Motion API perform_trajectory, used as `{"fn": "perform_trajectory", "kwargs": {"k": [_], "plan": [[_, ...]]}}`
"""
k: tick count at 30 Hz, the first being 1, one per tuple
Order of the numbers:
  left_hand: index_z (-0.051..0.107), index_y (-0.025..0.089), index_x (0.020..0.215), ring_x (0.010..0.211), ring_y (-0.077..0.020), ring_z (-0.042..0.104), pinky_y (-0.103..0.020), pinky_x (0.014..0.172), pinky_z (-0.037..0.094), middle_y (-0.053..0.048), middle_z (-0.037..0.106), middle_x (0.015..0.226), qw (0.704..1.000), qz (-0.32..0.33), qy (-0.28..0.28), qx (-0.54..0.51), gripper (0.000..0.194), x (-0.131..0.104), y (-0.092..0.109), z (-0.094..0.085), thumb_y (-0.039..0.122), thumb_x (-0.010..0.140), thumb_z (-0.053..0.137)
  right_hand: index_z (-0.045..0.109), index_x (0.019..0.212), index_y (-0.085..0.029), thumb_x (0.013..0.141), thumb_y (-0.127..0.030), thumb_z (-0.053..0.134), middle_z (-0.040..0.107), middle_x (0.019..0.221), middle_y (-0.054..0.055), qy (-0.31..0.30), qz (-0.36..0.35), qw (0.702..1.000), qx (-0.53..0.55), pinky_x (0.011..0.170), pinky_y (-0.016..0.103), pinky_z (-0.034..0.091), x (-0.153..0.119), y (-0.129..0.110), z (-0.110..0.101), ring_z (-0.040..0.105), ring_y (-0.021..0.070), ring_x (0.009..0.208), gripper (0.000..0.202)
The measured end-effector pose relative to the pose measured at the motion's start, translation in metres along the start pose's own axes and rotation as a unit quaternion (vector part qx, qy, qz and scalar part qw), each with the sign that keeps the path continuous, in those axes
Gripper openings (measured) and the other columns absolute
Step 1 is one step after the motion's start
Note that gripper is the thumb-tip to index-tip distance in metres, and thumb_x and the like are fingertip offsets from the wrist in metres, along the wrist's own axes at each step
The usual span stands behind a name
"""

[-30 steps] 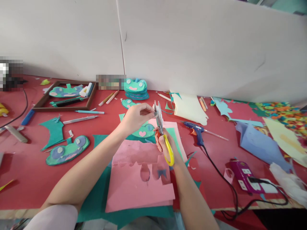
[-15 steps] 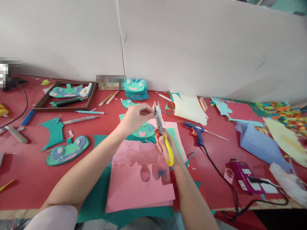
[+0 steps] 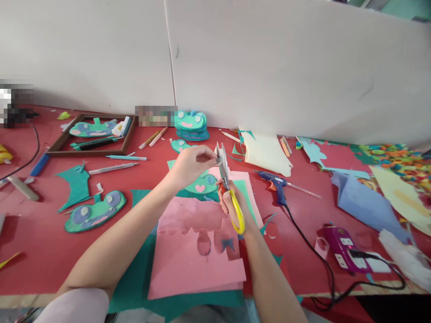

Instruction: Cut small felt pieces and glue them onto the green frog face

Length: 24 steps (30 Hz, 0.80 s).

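My right hand (image 3: 232, 197) grips scissors (image 3: 222, 170) with a yellow and red handle, blades pointing up and slightly parted. Close to the blades, my left hand (image 3: 193, 163) is closed in a pinch. A small greyish piece shows at its fingertips, too small to name. Below the hands lies a pink felt sheet (image 3: 195, 278) with shapes cut out of it, on top of a dark green sheet (image 3: 134, 282). Partly hidden behind my left hand is a green frog face (image 3: 200, 188) with a pink heart. Another frog face (image 3: 96, 214) lies to the left.
A brown frame (image 3: 55, 146) holding a frog face and pens stands at the back left. Stacked frog faces (image 3: 191, 125) rest against the wall. To the right are a glue gun (image 3: 276, 186), its black cord, a purple power strip (image 3: 343, 249) and a blue sheet (image 3: 370, 202).
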<state>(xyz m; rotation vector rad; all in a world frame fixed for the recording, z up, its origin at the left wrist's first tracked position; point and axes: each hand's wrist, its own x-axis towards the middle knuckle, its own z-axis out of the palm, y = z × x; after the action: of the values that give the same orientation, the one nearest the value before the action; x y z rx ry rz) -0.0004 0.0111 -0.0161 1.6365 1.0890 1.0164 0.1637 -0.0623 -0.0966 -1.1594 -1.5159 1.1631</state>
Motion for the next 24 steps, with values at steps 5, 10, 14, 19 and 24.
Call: {"fn": "perform_trajectory", "kwargs": {"k": [5,10,14,19,24], "plan": [[0.061,0.017,0.074,0.079,-0.0157,0.068,-0.025,0.072,0.053,-0.001,0.070,0.079,1.000,0.003,0.000,0.001,0.010,0.0001,0.0004,-0.0005,0.026,0.074,0.065,0.048,0.109,-0.020,0.087,-0.059,0.041,0.037,0.070,-0.003,-0.002,-0.005,1.000,0.001,0.044,0.022,0.029,0.0003,0.0010,-0.0002,0.032,0.0077,0.051,0.046],[0.061,0.017,0.074,0.079,-0.0156,0.068,-0.024,0.072,0.052,-0.001,0.070,0.078,1.000,0.004,-0.005,0.000,0.010,0.0005,-0.0010,-0.0015,0.026,0.074,0.066,0.047,0.110,-0.019,0.086,-0.060,0.042,0.038,0.071,-0.003,-0.001,-0.006,1.000,-0.001,0.044,0.022,0.029,0.0010,0.0024,-0.0002,0.032,0.0076,0.051,0.048],[0.062,0.017,0.074,0.079,-0.0155,0.067,-0.025,0.073,0.052,-0.002,0.069,0.079,1.000,0.001,-0.007,0.004,0.010,0.0008,-0.0012,-0.0019,0.026,0.074,0.066,0.047,0.110,-0.019,0.087,-0.060,0.041,0.039,0.072,-0.003,-0.002,-0.005,1.000,0.001,0.044,0.022,0.029,0.0007,0.0026,-0.0002,0.032,0.0075,0.051,0.047],[0.062,0.016,0.074,0.079,-0.0159,0.067,-0.026,0.074,0.052,-0.002,0.069,0.079,1.000,-0.002,-0.010,0.007,0.011,0.0011,0.0004,-0.0029,0.027,0.073,0.066,0.047,0.110,-0.020,0.086,-0.061,0.042,0.040,0.073,-0.002,-0.003,0.001,1.000,0.008,0.043,0.022,0.029,0.0001,0.0016,0.0002,0.032,0.0074,0.051,0.048],[0.062,0.016,0.075,0.079,-0.0154,0.067,-0.025,0.074,0.052,-0.002,0.069,0.079,1.000,-0.005,-0.015,0.014,0.011,0.0004,0.0025,-0.0044,0.027,0.073,0.065,0.047,0.111,-0.019,0.087,-0.061,0.040,0.039,0.073,-0.002,-0.007,-0.004,1.000,0.007,0.043,0.023,0.028,0.0003,0.0017,0.0003,0.032,0.0075,0.051,0.048]]}}
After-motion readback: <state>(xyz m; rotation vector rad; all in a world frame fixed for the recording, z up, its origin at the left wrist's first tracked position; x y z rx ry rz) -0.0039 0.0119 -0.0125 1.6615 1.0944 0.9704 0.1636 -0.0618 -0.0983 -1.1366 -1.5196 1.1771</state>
